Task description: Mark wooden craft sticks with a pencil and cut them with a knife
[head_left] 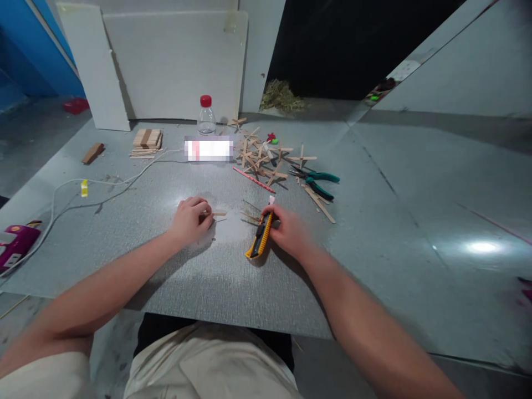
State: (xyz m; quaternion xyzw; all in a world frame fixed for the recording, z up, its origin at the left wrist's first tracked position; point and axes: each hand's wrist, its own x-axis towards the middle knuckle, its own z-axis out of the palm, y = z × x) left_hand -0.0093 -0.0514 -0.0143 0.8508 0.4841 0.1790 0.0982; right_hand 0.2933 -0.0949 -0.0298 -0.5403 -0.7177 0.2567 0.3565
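Note:
Resting on the grey table, my left hand [193, 219] is closed with a thin wooden stick [219, 214] poking out past its fingertips to the right. My right hand [285, 226] is wrapped round a yellow and black utility knife [261, 237], tilted with its yellow end toward me. Beside the knife, to its left, lie a few thin slivers [250, 215] on the tabletop. Further off are a red patterned pencil [254, 180] and a pile of crossed wooden sticks [260, 158].
Green-handled pliers [318, 180] lie right of the pile, over loose sticks [322, 205]. A red-capped bottle [206, 116] stands behind a bright blurred box [208, 149]. A stick bundle [147, 139], a wooden block [93, 153], a white cable [112, 184] and a purple device [19, 246] are left.

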